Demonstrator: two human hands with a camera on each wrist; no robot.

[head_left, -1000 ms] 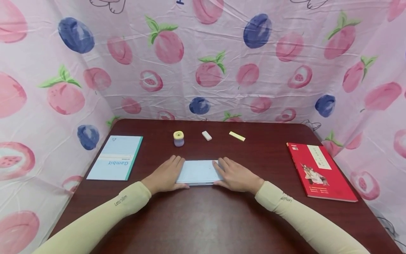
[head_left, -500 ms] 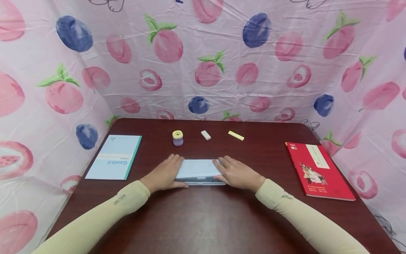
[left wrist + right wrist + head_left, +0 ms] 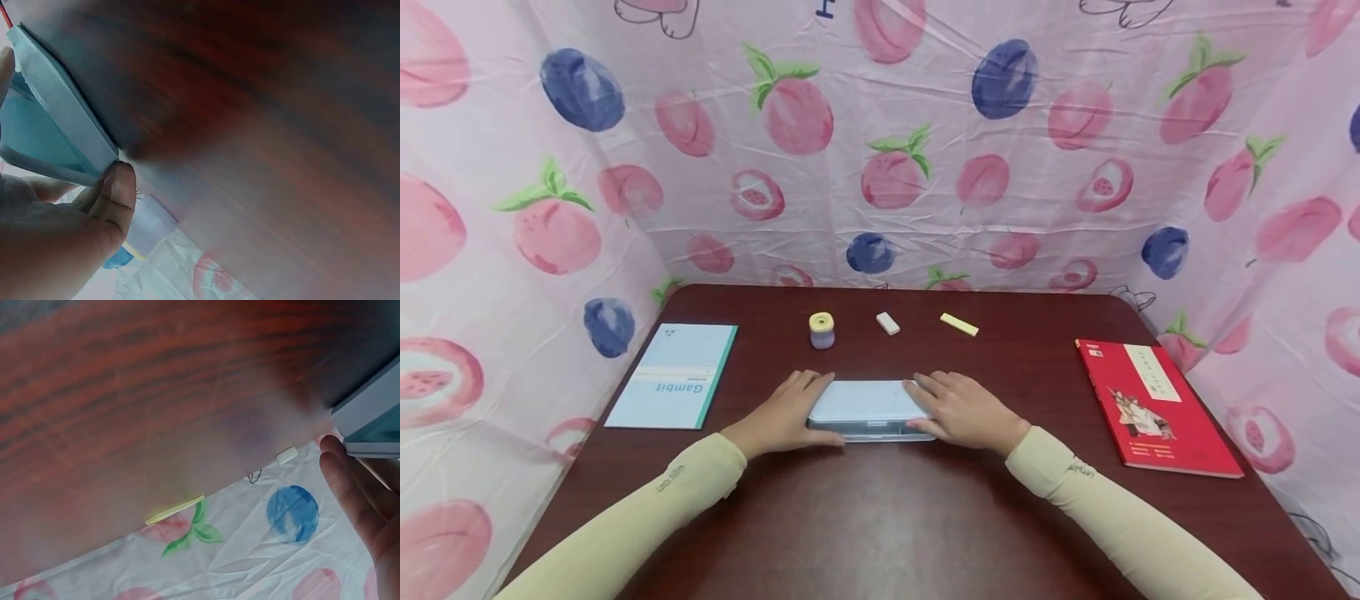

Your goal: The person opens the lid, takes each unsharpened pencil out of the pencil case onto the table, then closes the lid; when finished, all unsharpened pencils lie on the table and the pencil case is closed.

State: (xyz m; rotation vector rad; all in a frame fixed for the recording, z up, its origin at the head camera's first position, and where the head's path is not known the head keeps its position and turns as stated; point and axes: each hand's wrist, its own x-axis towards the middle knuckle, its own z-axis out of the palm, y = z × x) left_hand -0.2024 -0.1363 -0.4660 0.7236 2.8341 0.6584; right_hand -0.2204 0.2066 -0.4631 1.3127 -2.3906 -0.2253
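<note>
A pale blue pencil case (image 3: pixel 868 402) lies on the table between both hands, its lid raised a little along the near side. My left hand (image 3: pixel 786 417) holds its left end, thumb at the front and fingers at the back corner. At the right end my right hand (image 3: pixel 962 410) grips the case, with the thumb at the gap under the lid. In the left wrist view the fingers (image 3: pixel 117 187) touch a corner of the case (image 3: pixel 69 109). The right wrist view shows fingers (image 3: pixel 350 481) against the case's corner (image 3: pixel 372 394). Its inside is mostly hidden.
Behind the case stand a small yellow-topped, lavender container (image 3: pixel 822 331), a white eraser (image 3: pixel 887 323) and a flat yellow strip (image 3: pixel 959 324). A light blue notebook (image 3: pixel 673 375) lies left, a red book (image 3: pixel 1157 408) right. A fruit-print curtain (image 3: pixel 880 208) surrounds the brown table (image 3: pixel 880 517).
The pencil case's lid was down a second ago and has risen along the near side, leaving a gap. Both hands have stayed at its ends.
</note>
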